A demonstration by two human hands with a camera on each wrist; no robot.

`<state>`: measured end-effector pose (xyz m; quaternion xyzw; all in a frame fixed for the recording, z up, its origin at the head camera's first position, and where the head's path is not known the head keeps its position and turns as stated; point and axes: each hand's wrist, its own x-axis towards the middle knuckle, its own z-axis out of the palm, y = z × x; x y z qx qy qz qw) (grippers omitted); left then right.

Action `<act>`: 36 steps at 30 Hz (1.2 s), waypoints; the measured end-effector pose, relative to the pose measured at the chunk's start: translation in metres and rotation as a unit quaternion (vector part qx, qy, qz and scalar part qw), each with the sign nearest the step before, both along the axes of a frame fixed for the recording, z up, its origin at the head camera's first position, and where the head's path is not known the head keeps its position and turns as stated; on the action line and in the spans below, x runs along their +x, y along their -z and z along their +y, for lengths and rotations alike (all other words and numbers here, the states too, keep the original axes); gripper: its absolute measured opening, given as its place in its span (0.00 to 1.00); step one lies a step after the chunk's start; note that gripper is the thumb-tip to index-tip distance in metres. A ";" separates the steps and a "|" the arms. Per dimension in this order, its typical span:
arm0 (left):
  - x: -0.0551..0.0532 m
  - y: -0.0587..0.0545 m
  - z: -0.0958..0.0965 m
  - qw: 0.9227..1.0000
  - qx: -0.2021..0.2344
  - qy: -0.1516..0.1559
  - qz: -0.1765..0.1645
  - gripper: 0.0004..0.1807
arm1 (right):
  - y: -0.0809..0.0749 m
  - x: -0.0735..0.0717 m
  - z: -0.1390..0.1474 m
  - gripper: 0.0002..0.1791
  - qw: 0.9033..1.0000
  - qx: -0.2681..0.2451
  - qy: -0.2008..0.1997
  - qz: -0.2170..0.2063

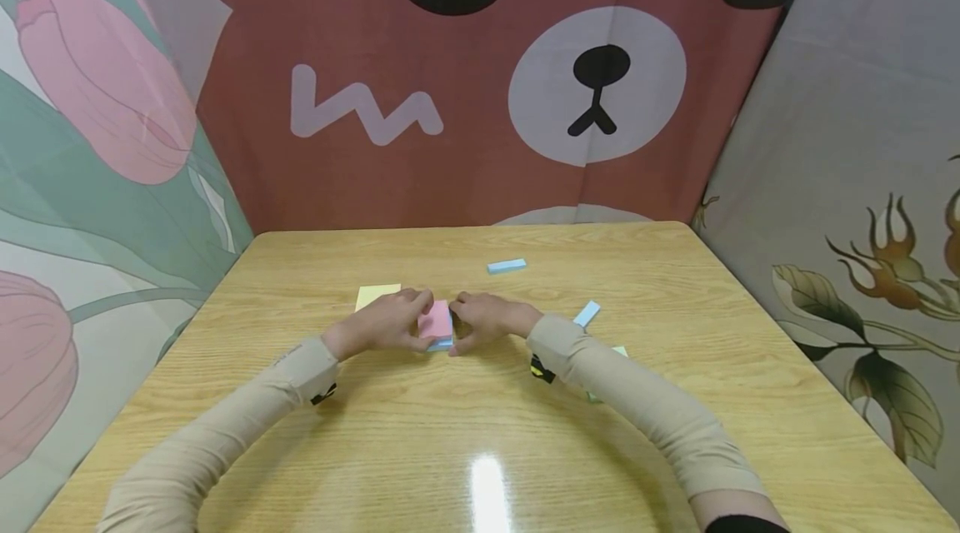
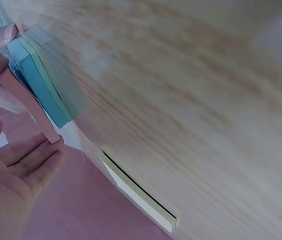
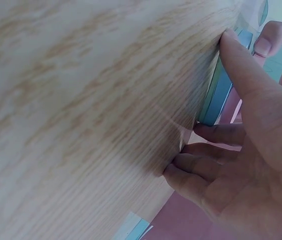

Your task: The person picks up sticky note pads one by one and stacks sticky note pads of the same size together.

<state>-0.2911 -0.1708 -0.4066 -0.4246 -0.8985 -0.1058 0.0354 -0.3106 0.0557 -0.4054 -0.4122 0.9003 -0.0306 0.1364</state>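
My left hand [image 1: 386,321] grips a pink sticky note pad [image 1: 433,321] by opposite edges, thumb at the near end and fingertips at the far one. Beneath it lies a blue sticky note pad [image 2: 42,90], with a thin pale green pad [image 3: 210,92] under that on the table. In the left wrist view the pink pad is slightly tilted and bowed against the blue one. My right hand [image 1: 487,316] holds the blue and green stack from the right side, thumb at the near corner and index finger at the far corner.
A yellow pad [image 1: 377,293] lies behind my left hand. One light blue strip pad [image 1: 506,266] sits toward the back of the wooden table [image 1: 375,433], another blue strip pad [image 1: 587,314] right of my right hand. My right forearm partly covers a pale green pad [image 1: 619,351].
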 end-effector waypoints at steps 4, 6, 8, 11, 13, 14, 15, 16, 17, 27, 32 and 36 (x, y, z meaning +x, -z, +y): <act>-0.001 0.002 0.000 1.000 0.002 0.002 -0.002 0.23 | 0.000 0.000 -0.001 0.46 1.000 0.005 0.001 0.003; 0.000 0.002 0.000 1.000 0.003 0.003 -0.002 0.23 | 0.000 0.000 -0.001 0.46 1.000 0.005 0.002 0.003; -0.001 0.003 0.000 1.000 0.003 0.004 0.000 0.23 | -0.001 0.000 0.000 0.46 1.000 0.005 0.003 0.003; -0.002 0.004 0.000 1.000 0.000 0.003 0.003 0.23 | -0.001 0.001 -0.001 0.46 1.000 0.007 0.003 0.003; -0.002 0.005 0.000 1.000 -0.001 0.003 0.006 0.23 | -0.002 0.001 -0.001 0.46 1.000 0.005 0.003 0.003; -0.002 0.005 0.000 1.000 -0.001 0.003 0.006 0.24 | -0.002 0.001 -0.001 0.46 1.000 0.004 0.002 0.003; -0.002 0.006 0.000 1.000 -0.001 0.002 0.008 0.24 | -0.002 0.001 -0.001 0.45 1.000 0.004 0.000 0.004; -0.002 0.006 0.000 1.000 0.001 0.003 0.008 0.24 | -0.002 0.001 -0.001 0.45 1.000 0.003 -0.001 0.005; -0.002 0.006 0.000 1.000 0.002 0.003 0.008 0.24 | -0.002 0.001 -0.001 0.44 1.000 0.002 -0.002 0.005; -0.001 0.008 0.001 1.000 0.002 0.002 0.001 0.24 | -0.002 0.001 -0.001 0.42 1.000 0.015 -0.005 0.012; 0.001 0.006 0.002 1.000 0.006 0.005 -0.013 0.22 | -0.003 0.002 -0.002 0.42 1.000 0.018 0.000 0.008; 0.002 0.006 0.003 1.000 0.001 0.001 -0.019 0.22 | -0.003 0.003 -0.001 0.42 1.000 0.015 0.000 0.005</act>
